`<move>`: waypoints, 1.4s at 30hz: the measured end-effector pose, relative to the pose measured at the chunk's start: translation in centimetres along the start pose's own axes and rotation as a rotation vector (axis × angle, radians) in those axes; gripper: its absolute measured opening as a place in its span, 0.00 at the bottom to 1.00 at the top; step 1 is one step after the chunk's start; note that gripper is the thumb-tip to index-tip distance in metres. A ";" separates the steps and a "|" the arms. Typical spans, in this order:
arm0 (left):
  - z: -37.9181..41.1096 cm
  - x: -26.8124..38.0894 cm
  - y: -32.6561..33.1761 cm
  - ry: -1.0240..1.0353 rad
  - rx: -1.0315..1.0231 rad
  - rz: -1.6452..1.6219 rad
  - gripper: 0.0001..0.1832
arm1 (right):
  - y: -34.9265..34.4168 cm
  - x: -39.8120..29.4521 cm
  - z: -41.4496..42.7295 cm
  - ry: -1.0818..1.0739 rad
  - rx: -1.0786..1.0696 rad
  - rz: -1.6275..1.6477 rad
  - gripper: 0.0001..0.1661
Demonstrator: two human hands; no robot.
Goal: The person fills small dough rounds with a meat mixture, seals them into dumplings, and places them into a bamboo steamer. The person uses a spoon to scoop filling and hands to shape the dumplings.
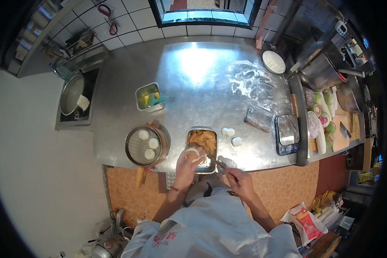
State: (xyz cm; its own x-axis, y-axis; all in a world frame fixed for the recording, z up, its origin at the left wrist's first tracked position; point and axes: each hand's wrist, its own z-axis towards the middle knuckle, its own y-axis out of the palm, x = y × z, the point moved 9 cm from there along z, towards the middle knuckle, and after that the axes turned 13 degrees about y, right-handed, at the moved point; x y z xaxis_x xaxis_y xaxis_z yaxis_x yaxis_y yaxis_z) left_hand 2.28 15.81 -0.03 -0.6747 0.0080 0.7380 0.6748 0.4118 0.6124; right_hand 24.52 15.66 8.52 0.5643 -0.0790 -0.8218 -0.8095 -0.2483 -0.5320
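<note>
My left hand [186, 164] cups a dough wrapper with orange-brown filling [191, 155] on it, over a rectangular steel tray [216, 142]. Shredded-looking filling [202, 139] lies mostly in the tray's far part. In my right hand [240, 181] is a thin-bladed spreading tool [221, 163], its tip angled toward the tray's right rim. Two floury dough pieces, one farther [228, 131] and one nearer [236, 141], rest on the steel counter right of the tray. To the left, a round pan [133, 151] with a wooden handle holds three white filled buns [153, 143].
A steel container [149, 108] of yellow liquid holds a green brush [157, 99]. Rightward are a dough scraper [258, 118], a digital scale [287, 132] and a bowl of flour [274, 62]. A raised metal divider [301, 129] separates cut radishes [324, 119] and a knife [344, 130].
</note>
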 end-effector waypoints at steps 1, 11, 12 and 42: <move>0.0 0.0 -0.1 0.008 -0.007 0.020 0.16 | 1.0 -0.2 0.4 -0.016 -0.049 -0.164 0.16; -0.8 -0.1 0.4 -0.005 0.005 0.081 0.12 | 4.2 -6.3 3.4 -0.232 0.020 -0.402 0.11; -0.9 -0.2 0.6 0.008 -0.007 0.077 0.12 | 3.3 -6.5 3.7 -0.179 0.025 -0.270 0.12; -1.7 0.5 3.1 -0.045 -0.237 0.231 0.23 | 4.5 -5.7 6.8 -0.155 -0.232 0.210 0.05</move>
State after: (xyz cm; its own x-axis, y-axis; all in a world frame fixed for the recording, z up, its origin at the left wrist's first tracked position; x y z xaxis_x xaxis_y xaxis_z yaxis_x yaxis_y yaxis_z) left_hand 4.59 15.52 2.74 -0.5050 0.1187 0.8549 0.8585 0.1714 0.4833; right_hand 16.53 21.55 9.41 0.3433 -0.0087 -0.9392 -0.8369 -0.4568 -0.3017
